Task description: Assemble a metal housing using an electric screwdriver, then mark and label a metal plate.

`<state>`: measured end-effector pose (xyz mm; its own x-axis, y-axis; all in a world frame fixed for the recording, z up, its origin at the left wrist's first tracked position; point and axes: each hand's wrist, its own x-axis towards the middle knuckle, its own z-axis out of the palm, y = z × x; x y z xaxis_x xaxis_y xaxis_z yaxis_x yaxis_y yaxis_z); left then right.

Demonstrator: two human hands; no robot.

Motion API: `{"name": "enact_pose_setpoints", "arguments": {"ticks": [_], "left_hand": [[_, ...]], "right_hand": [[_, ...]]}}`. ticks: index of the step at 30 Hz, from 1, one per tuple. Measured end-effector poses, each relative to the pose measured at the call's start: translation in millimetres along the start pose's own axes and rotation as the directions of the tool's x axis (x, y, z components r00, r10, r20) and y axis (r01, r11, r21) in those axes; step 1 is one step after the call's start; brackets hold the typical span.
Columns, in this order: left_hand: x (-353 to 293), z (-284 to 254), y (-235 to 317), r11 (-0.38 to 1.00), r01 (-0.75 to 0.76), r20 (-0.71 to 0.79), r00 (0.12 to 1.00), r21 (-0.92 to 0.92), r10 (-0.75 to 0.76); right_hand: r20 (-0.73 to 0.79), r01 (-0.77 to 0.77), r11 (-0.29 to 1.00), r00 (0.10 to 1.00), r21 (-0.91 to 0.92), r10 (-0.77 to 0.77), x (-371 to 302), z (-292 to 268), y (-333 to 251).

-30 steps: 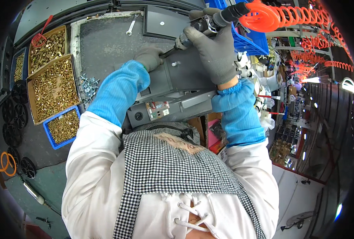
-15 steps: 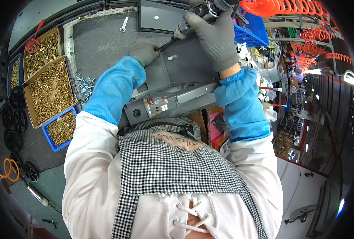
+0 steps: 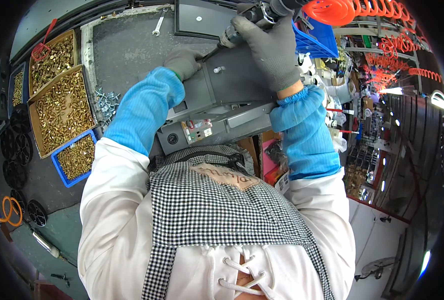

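my right hand (image 3: 271,52) grips the power screwdriver (image 3: 230,37); my left hand (image 3: 183,64) curls at the bit (image 3: 212,53), its hold unclear to me, on the grey metal housing (image 3: 239,75) along the tabletop's near edge. i judge this screw-driving; next calls for steady, aligned pressure.

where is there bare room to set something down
Dark worktop between the wrench, left hand and loose silver fasteners; a smaller dark patch between the blue tray and black discs. Crowded: right side, by the blue crate and white parts.
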<state>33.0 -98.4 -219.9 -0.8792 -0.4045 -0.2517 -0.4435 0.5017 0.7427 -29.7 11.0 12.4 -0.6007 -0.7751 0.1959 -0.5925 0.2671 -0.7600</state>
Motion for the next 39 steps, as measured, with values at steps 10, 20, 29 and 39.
{"name": "enact_pose_setpoints", "arguments": {"ticks": [10,20,29,39], "left_hand": [[-10,3,13,1.0,0.025,-0.098,0.995,-0.019,-0.027],[0,8,7,0.999,-0.025,-0.128,0.991,0.027,0.028],[-11,3,4,0.996,-0.076,-0.08,0.994,0.046,0.08],[-3,0,-21,0.992,-0.022,-0.2,0.98,-0.128,-0.004]], "right_hand": [[0.028,0.152,0.988,0.988,-0.009,-0.152,5,-11,14],[0.513,-0.058,0.772,0.778,0.633,-0.363,79,-27,39],[0.281,0.117,0.929,0.933,0.351,-0.224,10,-48,4],[-0.307,0.457,0.784,0.885,0.42,-0.351,-38,-98,-20]]}}
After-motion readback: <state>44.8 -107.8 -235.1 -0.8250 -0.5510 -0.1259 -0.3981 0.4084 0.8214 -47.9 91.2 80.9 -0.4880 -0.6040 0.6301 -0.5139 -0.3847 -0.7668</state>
